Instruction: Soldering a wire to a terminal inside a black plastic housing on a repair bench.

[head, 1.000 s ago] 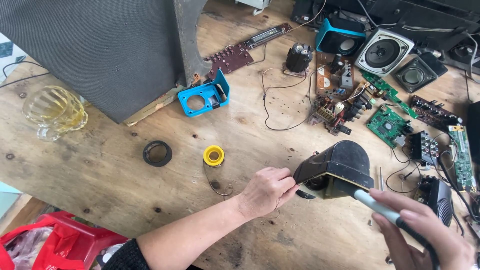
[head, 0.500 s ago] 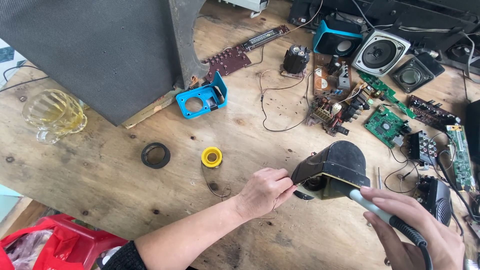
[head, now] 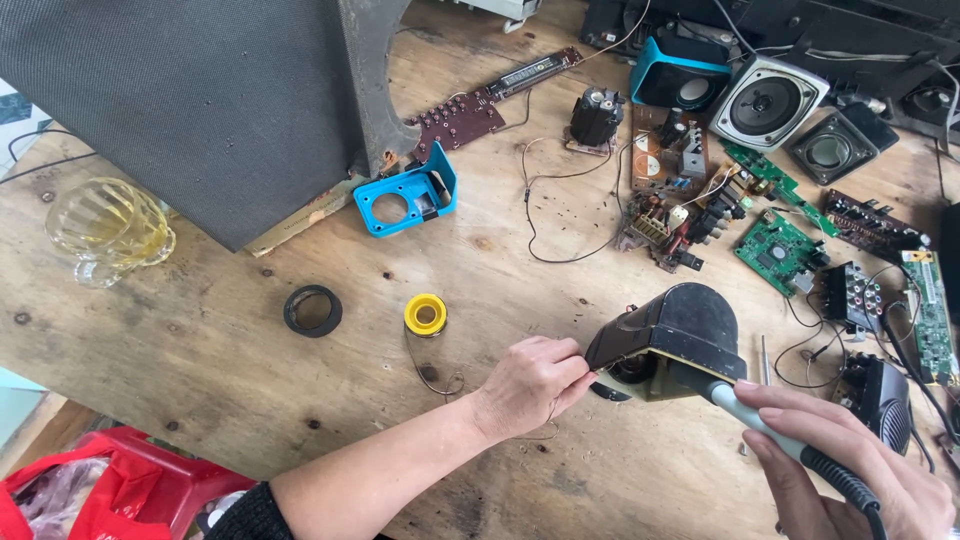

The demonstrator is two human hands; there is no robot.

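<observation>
My left hand [head: 530,382] pinches a thin solder wire against the lower edge of a dark curved speaker part [head: 668,338] that lies on the wooden table [head: 200,370]. The wire trails back to a yellow solder spool [head: 425,314]. My right hand [head: 850,478] grips the grey handle of a soldering iron [head: 790,445], its tip hidden under the dark part.
A large grey speaker cabinet [head: 190,100] fills the far left. A glass mug [head: 105,228], a black ring [head: 312,310] and a blue plastic frame [head: 405,198] lie nearby. Circuit boards [head: 780,245] and loose speakers [head: 765,100] crowd the right. A red bag [head: 100,500] sits below the table edge.
Both hands stay at the dark part. My right hand has crept slightly closer along the iron handle; the left hand holds its place.
</observation>
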